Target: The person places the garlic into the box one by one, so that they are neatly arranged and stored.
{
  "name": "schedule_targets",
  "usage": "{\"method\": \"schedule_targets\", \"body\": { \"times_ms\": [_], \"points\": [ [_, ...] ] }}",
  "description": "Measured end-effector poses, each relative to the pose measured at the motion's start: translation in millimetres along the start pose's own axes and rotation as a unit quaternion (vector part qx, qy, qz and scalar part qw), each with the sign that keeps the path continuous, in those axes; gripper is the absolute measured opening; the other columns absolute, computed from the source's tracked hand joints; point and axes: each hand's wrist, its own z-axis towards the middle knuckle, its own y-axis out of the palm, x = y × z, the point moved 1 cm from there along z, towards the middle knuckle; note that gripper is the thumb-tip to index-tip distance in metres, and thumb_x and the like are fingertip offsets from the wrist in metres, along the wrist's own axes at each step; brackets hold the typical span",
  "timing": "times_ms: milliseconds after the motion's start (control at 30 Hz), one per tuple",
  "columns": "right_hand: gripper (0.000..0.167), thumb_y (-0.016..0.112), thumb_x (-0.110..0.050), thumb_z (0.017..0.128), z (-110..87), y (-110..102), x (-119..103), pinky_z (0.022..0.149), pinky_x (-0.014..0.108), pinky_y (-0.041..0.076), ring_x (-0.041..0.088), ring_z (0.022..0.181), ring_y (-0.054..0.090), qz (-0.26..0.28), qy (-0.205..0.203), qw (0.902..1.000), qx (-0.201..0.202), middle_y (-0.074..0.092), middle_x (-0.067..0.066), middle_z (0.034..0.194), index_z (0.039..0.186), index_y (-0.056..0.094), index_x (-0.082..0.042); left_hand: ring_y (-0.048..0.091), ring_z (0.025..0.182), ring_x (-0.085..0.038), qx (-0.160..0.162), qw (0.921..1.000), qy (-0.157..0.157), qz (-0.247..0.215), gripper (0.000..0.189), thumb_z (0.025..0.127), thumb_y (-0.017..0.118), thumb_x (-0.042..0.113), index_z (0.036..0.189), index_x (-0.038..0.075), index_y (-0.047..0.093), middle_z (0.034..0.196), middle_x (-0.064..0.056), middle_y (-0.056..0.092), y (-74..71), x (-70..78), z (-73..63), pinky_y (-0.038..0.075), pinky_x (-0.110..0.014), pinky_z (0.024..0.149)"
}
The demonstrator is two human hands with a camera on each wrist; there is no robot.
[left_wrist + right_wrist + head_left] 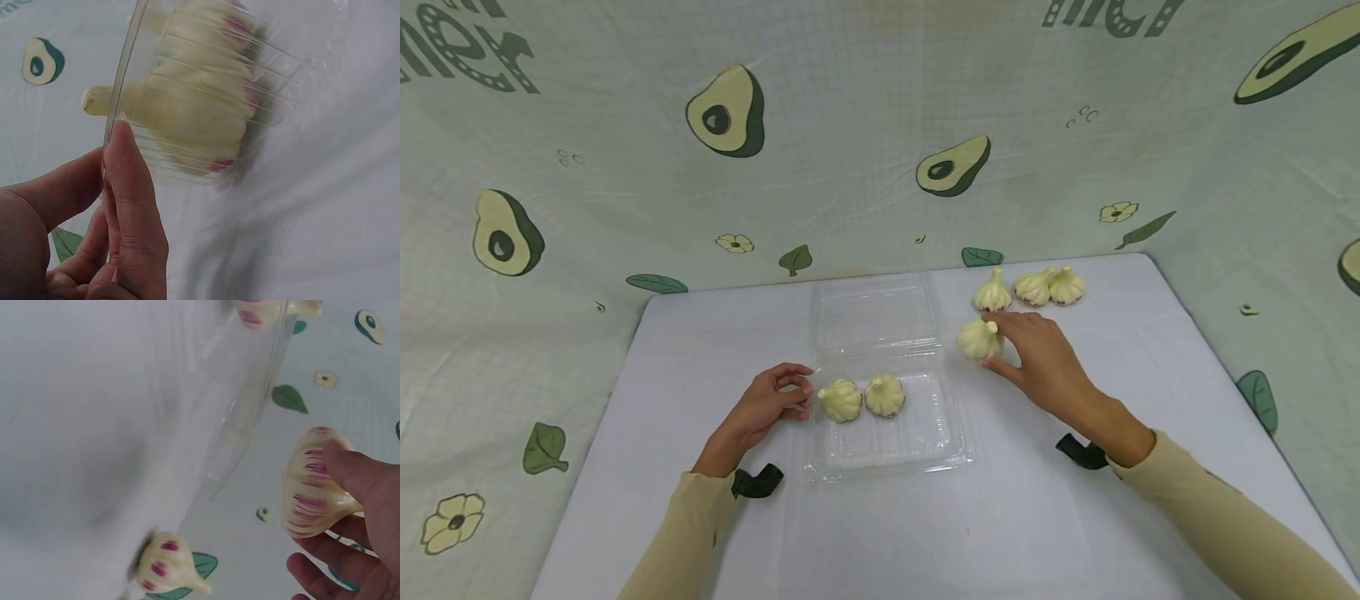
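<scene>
My right hand (1043, 358) grips a garlic bulb (980, 340) between thumb and fingers, to the right of a clear plastic clamshell container (917, 450). In the right wrist view this bulb (312, 484) shows purple streaks on its cream skin. My left hand (773, 404) pinches the container's left rim, thumb on one side and fingers on the other, as the left wrist view shows at the rim (119, 81). Inside the container's base sit two garlic bulbs side by side, a left one (841, 401) and a right one (885, 395). The lid (876, 317) lies folded back behind them.
Three more garlic bulbs stand near the table's back right: one (992, 292) apart, and two together, one (1033, 287) beside another (1067, 287). White cloth covers the table (880, 542). Behind it hangs an avocado-print curtain (850, 167). Each wrist has a black strap piece (758, 482).
</scene>
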Motion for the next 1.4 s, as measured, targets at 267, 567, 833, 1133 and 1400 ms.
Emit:
{"method": "schedule_targets", "body": {
  "times_ms": [267, 567, 833, 1133, 1400],
  "points": [
    [0.065, 0.094, -0.018, 0.081, 2.0, 8, -28, 0.108, 0.055, 0.048, 0.037, 0.124, 0.062, 0.014, -0.057, 0.9983, -0.004, 0.068, 0.015, 0.135, 0.136, 0.065, -0.002, 0.066, 0.084, -0.013, -0.001, 1.0, 0.0, 0.002, 0.046, 0.105, 0.065, 0.003, 0.145, -0.011, 0.047, 0.104, -0.005, 0.064, 0.0, -0.3, -0.3, 0.064, -0.026, 0.071],
    [0.064, 0.093, -0.022, 0.083, 3.4, 19, -46, 0.111, 0.052, 0.047, 0.033, 0.125, 0.061, 0.011, -0.081, 0.9961, -0.033, 0.068, 0.011, 0.136, 0.139, 0.065, -0.005, 0.066, 0.084, -0.013, -0.003, 1.0, 0.002, 0.0, 0.047, 0.104, 0.066, 0.0, 0.145, -0.011, 0.047, 0.105, -0.004, 0.063, -0.7, -1.5, 0.4, 0.064, -0.026, 0.071],
    [0.062, 0.092, -0.024, 0.084, 4.6, 29, -52, 0.111, 0.051, 0.047, 0.031, 0.124, 0.061, -0.002, -0.098, 0.9938, -0.053, 0.069, 0.008, 0.134, 0.138, 0.066, -0.006, 0.065, 0.084, -0.013, -0.004, 1.0, 0.004, 0.0, 0.046, 0.104, 0.064, -0.001, 0.145, -0.011, 0.047, 0.106, -0.004, 0.064, -0.8, -1.6, 1.0, 0.064, -0.026, 0.071],
    [0.064, 0.093, -0.024, 0.082, 2.9, 43, -53, 0.109, 0.051, 0.048, 0.032, 0.122, 0.062, -0.012, -0.12, 0.9913, -0.054, 0.069, 0.009, 0.133, 0.137, 0.066, -0.004, 0.065, 0.084, -0.014, -0.004, 1.0, 0.005, 0.001, 0.046, 0.103, 0.066, -0.001, 0.145, -0.011, 0.047, 0.108, -0.006, 0.063, -1.0, -1.4, 0.9, 0.064, -0.026, 0.071],
    [0.064, 0.092, -0.027, 0.083, 0.6, 53, -50, 0.108, 0.05, 0.049, 0.031, 0.123, 0.062, -0.03, -0.121, 0.9898, -0.069, 0.069, 0.009, 0.133, 0.137, 0.067, -0.004, 0.066, 0.084, -0.014, -0.002, 1.0, 0.004, -0.001, 0.046, 0.103, 0.066, -0.001, 0.145, -0.011, 0.047, 0.106, -0.005, 0.063, -0.9, -1.3, 1.0, 0.064, -0.026, 0.07]
  ]
}}
